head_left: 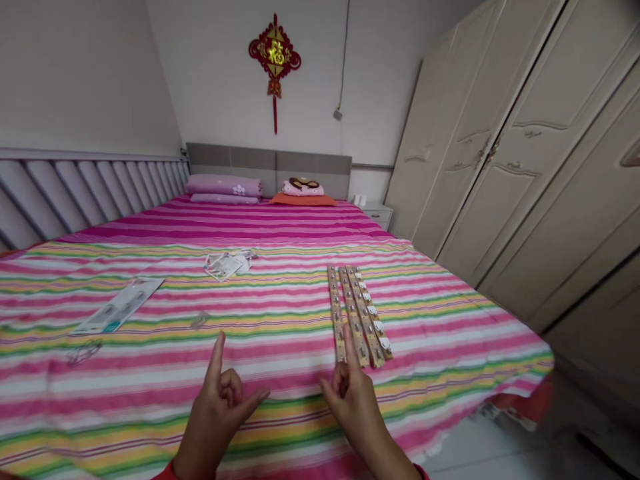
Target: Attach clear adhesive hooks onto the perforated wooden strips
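While both index fingers point, right hand (353, 393) nears hook strips (357, 315).

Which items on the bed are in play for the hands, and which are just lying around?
In play: hook rails, next to right hand; left hand holds nothing.

Lying about: long package, opened packet, clear wrapper, pillows.

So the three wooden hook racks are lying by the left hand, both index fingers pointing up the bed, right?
Not quite: the head view shows the wooden hook racks by the right hand, not the left hand. Both index fingers do point up the bed.
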Tool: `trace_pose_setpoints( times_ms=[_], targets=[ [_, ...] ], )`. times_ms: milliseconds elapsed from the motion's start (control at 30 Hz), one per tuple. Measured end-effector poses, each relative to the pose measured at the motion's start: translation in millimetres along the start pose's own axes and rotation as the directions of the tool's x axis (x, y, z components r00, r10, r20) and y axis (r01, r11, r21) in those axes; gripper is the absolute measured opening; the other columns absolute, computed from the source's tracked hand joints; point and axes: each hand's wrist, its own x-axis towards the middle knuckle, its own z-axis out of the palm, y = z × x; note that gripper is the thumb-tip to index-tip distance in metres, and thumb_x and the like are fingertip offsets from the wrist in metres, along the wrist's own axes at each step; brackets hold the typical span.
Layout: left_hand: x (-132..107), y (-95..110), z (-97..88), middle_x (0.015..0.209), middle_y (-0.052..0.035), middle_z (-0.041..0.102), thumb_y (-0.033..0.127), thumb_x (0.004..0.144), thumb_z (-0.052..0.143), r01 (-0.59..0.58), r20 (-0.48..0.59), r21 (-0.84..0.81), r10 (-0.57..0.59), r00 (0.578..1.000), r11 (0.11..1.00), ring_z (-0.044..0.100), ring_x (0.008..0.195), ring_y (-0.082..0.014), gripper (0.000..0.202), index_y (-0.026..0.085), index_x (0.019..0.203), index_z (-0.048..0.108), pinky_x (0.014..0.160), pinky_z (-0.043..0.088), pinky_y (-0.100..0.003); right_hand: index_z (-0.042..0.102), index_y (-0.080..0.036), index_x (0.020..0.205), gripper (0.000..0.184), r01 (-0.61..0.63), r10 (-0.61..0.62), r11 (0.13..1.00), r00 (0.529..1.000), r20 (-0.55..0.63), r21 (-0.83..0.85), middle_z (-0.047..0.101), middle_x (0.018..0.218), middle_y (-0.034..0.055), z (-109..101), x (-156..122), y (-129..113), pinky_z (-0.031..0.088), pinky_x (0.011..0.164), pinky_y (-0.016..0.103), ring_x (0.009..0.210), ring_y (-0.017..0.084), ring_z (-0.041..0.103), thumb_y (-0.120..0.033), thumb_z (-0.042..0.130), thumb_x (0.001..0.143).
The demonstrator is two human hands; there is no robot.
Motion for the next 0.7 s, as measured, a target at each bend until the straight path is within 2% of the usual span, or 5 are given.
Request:
trace_pose_setpoints(
  times_ms=[133, 267, 400, 467, 700],
  targets=[
    [2.8, -6.3, 3.6, 0.047, 0.0116, 0.040, 0.039, 0.051, 0.082, 0.005, 0.035, 0.007, -0.005, 0.999, 1.000, 0.036, 0.042, -0.0099, 0.120, 0.022, 0.148, 0.014, 0.045, 0.035, -0.021, 0.053, -0.016, 0.126, 0.048, -0.062, 0.089, 0.988, 0.976, -0.199, 0.141, 0.049, 0.058, -0.0057, -11.6, -15.0, 14.7, 0.038, 0.049, 0.022, 0.050, 0.011, 0.045, -0.034, 0.061, 0.081],
    [-1.6, -19.7, 8.5, 0.052, 0.0093, 0.042, 0.048, 0.060, 0.075, 0.078, 0.097, -0.017, -0.076, 0.992, 0.997, 0.039, 0.046, -0.0102, 0.105, 0.023, 0.147, 0.021, 0.045, 0.036, -0.021, 0.062, -0.018, 0.076, 0.030, -0.270, 0.402, 0.881, 0.860, -0.314, 0.390, 0.049, 0.054, -0.0043, -22.0, -31.2, 51.6, 0.037, 0.046, 0.023, 0.049, 0.012, 0.046, -0.047, 0.060, 0.081],
    [-10.3, -37.1, 19.8, 0.055, 0.0071, 0.045, 0.055, 0.064, 0.069, 0.219, 0.170, -0.033, -0.210, 0.963, 0.975, 0.044, 0.049, -0.0116, 0.091, 0.023, 0.142, 0.035, 0.044, 0.038, -0.022, 0.062, -0.016, 0.073, 0.036, -0.493, 0.723, 0.493, 0.690, -0.022, 0.717, 0.063, 0.061, 0.0014, -17.7, -30.1, 84.4, 0.046, 0.050, 0.025, 0.054, 0.015, 0.061, -0.050, 0.070, 0.071],
    [-13.3, -45.1, 27.1, 0.057, 0.0059, 0.048, 0.056, 0.066, 0.068, 0.253, 0.211, -0.035, -0.240, 0.947, 0.967, 0.050, 0.053, -0.0131, 0.087, 0.023, 0.140, 0.038, 0.048, 0.042, -0.023, 0.063, -0.013, 0.076, 0.034, -0.544, 0.766, 0.297, 0.626, 0.144, 0.785, 0.068, 0.064, 0.0055, -12.3, -23.9, 90.2, 0.051, 0.056, 0.026, 0.058, 0.017, 0.065, -0.045, 0.072, 0.072],
    [-13.9, -63.3, 43.2, 0.060, 0.0011, 0.058, 0.064, 0.061, 0.066, 0.335, 0.302, -0.066, -0.302, 0.904, 0.940, 0.054, 0.052, -0.0144, 0.076, 0.017, 0.121, 0.058, 0.051, 0.047, -0.027, 0.066, -0.008, 0.086, 0.021, -0.513, 0.587, -0.073, 0.671, 0.453, 0.855, 0.072, 0.076, 0.0091, 0.3, -6.5, 95.1, 0.051, 0.054, 0.021, 0.057, 0.012, 0.063, -0.027, 0.070, 0.079]
  ],
)
